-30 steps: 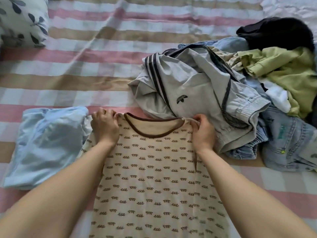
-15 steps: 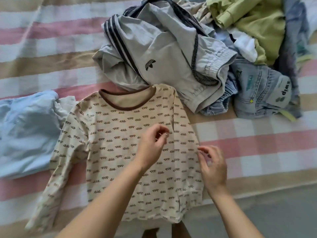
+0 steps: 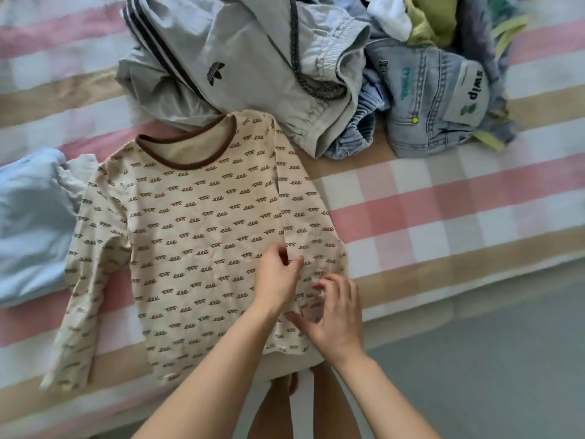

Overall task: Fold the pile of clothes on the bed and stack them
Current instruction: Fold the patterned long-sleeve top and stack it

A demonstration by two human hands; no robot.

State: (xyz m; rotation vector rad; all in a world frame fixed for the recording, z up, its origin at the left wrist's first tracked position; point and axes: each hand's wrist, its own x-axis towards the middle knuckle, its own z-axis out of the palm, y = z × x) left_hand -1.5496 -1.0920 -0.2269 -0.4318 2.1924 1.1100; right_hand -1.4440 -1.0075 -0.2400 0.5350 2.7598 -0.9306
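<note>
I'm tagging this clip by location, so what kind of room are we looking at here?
Most likely a bedroom at home: a bed with a checked cover, a heap of unfolded clothes on it, and a patterned top laid flat near its edge, grey floor beyond.

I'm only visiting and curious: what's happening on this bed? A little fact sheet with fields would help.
Activity: folding a cream patterned shirt laid flat on the striped bed
Left hand: pinches the sleeve folded over the shirt's body
Right hand: on that sleeve's cuff; grip unclear
Other sleeve: spread out, unfolded
Beside the shirt: light blue garment
Unfolded pile: grey sports garment, denim jeans
</note>
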